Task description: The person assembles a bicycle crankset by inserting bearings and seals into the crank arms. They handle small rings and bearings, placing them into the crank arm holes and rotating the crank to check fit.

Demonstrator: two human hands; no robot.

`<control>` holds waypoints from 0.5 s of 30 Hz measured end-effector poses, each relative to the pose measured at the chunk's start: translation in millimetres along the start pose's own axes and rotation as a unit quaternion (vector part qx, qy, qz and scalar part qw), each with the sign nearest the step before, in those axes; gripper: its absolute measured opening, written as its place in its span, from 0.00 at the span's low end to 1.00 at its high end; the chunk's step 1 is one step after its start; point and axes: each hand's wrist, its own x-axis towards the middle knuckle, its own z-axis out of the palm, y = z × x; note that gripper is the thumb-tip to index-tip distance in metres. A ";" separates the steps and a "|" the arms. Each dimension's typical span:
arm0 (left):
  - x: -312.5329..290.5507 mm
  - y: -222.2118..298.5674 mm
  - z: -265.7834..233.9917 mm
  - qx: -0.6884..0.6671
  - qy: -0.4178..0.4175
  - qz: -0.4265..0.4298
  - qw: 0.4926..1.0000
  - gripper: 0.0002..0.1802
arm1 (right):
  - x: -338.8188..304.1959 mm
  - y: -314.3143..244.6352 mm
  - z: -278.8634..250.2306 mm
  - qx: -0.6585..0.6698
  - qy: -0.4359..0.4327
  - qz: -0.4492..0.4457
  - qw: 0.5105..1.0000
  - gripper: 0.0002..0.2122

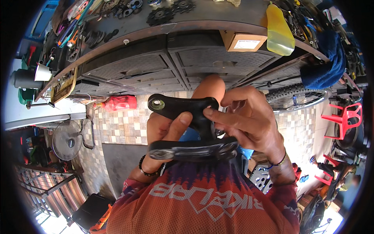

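Observation:
A black bicycle suspension rocker link [177, 104] with two arms joined by a bridge is held up in front of my chest. My left hand [159, 126] grips it from the left, the thumb pressed on the upper arm near the bridge and the other fingers mostly behind. At the upper arm's right end, my right hand [255, 117] is closed, with fingertips on the pivot hole. Whether it also pinches a small part there is hidden. The upper arm's left pivot hole shows a greenish-yellow smear inside. My bare knee shows behind the link.
Ahead stands a workbench [218, 17] with sprockets [160, 15], tools, a cardboard box [245, 41] and a yellow bottle [279, 31]. Dark drawers [128, 64] sit beneath it. A red container [120, 103] and a fan [67, 140] are left; a bicycle wheel [300, 99] and red chair [343, 120] right.

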 end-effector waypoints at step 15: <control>0.0 -22.5 -28.8 -0.094 0.091 -0.017 0.991 0.11 | 25.4 -72.7 -73.5 -0.254 -0.085 -0.080 0.960 0.17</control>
